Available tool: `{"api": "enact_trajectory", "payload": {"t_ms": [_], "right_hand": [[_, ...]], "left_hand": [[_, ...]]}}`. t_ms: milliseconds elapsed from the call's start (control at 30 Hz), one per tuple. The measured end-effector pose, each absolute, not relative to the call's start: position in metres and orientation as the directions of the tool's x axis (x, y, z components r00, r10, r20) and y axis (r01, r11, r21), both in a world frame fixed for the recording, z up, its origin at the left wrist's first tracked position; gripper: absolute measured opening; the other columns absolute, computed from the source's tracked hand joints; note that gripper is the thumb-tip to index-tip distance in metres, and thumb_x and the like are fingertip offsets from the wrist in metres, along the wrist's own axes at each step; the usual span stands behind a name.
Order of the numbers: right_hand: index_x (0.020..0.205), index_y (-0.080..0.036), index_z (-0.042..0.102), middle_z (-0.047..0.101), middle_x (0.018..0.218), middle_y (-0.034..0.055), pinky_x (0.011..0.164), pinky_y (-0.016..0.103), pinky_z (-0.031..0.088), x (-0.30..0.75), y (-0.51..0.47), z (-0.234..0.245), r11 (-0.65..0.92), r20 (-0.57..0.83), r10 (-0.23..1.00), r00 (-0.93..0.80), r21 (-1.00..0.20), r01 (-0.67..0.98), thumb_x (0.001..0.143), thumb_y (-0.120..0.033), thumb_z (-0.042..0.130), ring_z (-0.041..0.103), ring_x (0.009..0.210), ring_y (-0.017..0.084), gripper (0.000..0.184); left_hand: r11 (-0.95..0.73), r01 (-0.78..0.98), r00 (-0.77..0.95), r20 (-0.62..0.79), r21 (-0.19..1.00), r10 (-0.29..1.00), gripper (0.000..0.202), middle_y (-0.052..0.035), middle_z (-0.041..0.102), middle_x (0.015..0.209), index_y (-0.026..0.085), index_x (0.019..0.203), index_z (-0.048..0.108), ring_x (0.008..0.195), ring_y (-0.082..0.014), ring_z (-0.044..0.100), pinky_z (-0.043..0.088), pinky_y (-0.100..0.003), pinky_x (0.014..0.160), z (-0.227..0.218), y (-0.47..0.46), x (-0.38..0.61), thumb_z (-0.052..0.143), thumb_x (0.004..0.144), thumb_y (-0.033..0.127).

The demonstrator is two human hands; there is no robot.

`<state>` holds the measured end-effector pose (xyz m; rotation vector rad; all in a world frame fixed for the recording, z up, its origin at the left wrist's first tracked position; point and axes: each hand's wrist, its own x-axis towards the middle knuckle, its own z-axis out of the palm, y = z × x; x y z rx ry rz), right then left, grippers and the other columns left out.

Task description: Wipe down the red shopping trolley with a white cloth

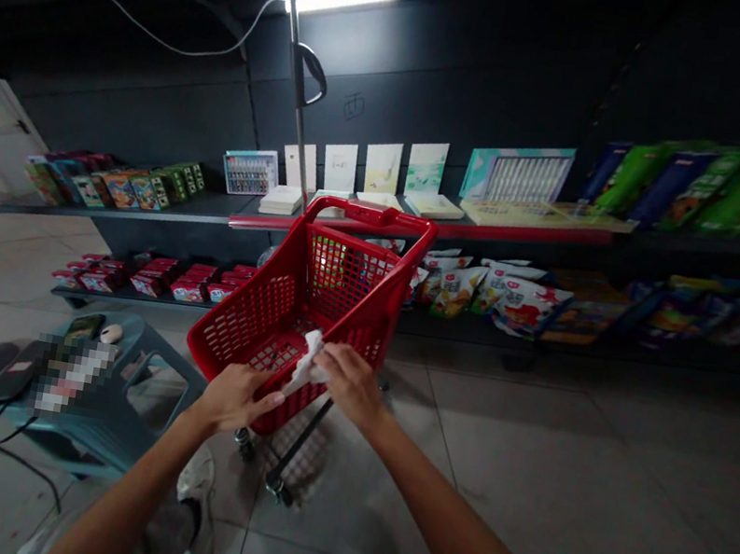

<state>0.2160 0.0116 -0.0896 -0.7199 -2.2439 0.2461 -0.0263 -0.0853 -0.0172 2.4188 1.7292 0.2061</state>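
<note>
A red plastic shopping cart [247, 332] stands in front of me, its basket a grid of holes and its handle on the far side. My right hand [352, 386] is closed on a crumpled white tissue [307, 363], which lies against the cart's near rim. My left hand [236, 401] grips the same rim a little to the left, fingers over the edge and thumb stretched toward the tissue's lower end. Part of its fingers is hidden by the hand itself. Inside, the basket floor shows no goods that I can make out.
A blue-grey stool [141, 371] at left bears a phone, a dark device with cables and a blurred patch. Behind the cart, a dark shelf [203, 209] carries boxes, booklets and bagged snacks [528, 305]. A metal pole [296, 38] rises behind the cart. Floor tiles [525, 454] extend right.
</note>
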Motion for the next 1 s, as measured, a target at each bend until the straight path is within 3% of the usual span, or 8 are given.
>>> {"api": "enact_trajectory", "payload": {"t_ms": [133,200,267,500,700,833,933,1000], "right_hand": [[0.132,-0.018,0.063,0.057,0.138,0.0142,0.116,0.040,0.040,0.250,0.077,-0.081,0.511,0.630,0.774,-0.056,-0.571,0.642,0.093,-0.018,0.045,0.050,0.132,0.026,0.042],[0.132,-0.011,0.060,0.058,0.134,0.0187,0.114,0.040,0.041,0.256,0.101,-0.087,0.357,0.578,0.795,0.183,-0.690,0.629,0.091,-0.022,0.045,0.053,0.129,0.027,0.045],[0.132,-0.007,0.058,0.060,0.130,0.0206,0.112,0.039,0.042,0.256,0.119,-0.096,0.279,0.527,0.796,0.299,-0.757,0.591,0.089,-0.025,0.045,0.055,0.125,0.027,0.048],[0.137,-0.005,0.050,0.060,0.133,0.0260,0.107,0.042,0.044,0.231,0.130,-0.131,0.025,0.318,0.811,0.491,-0.858,0.513,0.090,-0.032,0.036,0.056,0.129,0.031,0.056],[0.144,-0.006,0.045,0.065,0.127,0.0251,0.089,0.037,0.052,0.210,0.100,-0.149,-0.183,0.046,0.935,0.352,-0.786,0.590,0.097,-0.030,0.025,0.065,0.117,0.030,0.056],[0.138,-0.009,0.049,0.067,0.123,0.0212,0.090,0.036,0.053,0.165,0.043,-0.138,-0.081,0.037,0.978,0.206,-0.840,0.537,0.098,-0.029,0.025,0.066,0.111,0.027,0.050],[0.136,-0.018,0.050,0.065,0.125,0.0158,0.098,0.038,0.051,0.130,-0.018,-0.129,0.208,0.265,0.959,0.103,-0.901,0.381,0.097,-0.028,0.038,0.062,0.117,0.026,0.043],[0.132,-0.023,0.055,0.061,0.128,0.0136,0.103,0.039,0.050,0.114,-0.053,-0.130,0.456,0.464,0.883,-0.064,-0.818,0.351,0.091,-0.026,0.054,0.058,0.122,0.026,0.041]], "left_hand": [[-0.327,0.917,0.331,0.021,0.228,0.943,0.058,-0.0027,0.062,0.068,0.020,0.083,0.064,0.063,-0.0154,0.056,0.033,-0.026,0.063,-0.014,-0.087,-0.034,0.035,0.100,0.067],[-0.317,0.914,0.325,0.010,0.254,0.946,0.057,-0.0014,0.059,0.065,0.020,0.081,0.063,0.060,-0.0143,0.054,0.032,-0.025,0.063,-0.015,-0.087,-0.038,0.037,0.099,0.067],[-0.312,0.908,0.324,0.005,0.279,0.946,0.058,-0.0005,0.055,0.062,0.019,0.078,0.062,0.057,-0.0133,0.051,0.031,-0.025,0.062,-0.016,-0.086,-0.040,0.038,0.099,0.067],[-0.311,0.872,0.336,-0.001,0.378,0.942,0.064,0.0018,0.043,0.056,0.019,0.063,0.051,0.052,-0.0108,0.037,0.025,-0.028,0.059,-0.018,-0.081,-0.048,0.031,0.100,0.067],[-0.113,0.894,0.147,-0.047,0.433,0.988,0.070,0.0005,0.033,0.053,0.022,0.052,0.031,0.051,-0.0122,0.033,0.022,-0.031,0.058,-0.022,-0.078,-0.053,0.012,0.099,0.070],[-0.013,0.893,0.048,-0.067,0.451,0.997,0.072,-0.0009,0.037,0.053,0.023,0.050,0.032,0.052,-0.0136,0.036,0.023,-0.031,0.056,-0.021,-0.074,-0.054,0.011,0.097,0.074],[-0.009,0.884,0.044,-0.066,0.468,0.997,0.073,-0.0015,0.043,0.055,0.022,0.053,0.038,0.054,-0.0141,0.040,0.024,-0.030,0.057,-0.018,-0.072,-0.054,0.012,0.098,0.073],[-0.032,0.881,0.071,-0.065,0.472,0.995,0.073,-0.0024,0.050,0.058,0.021,0.057,0.045,0.057,-0.0151,0.044,0.026,-0.030,0.058,-0.015,-0.072,-0.053,0.015,0.098,0.072]]}}
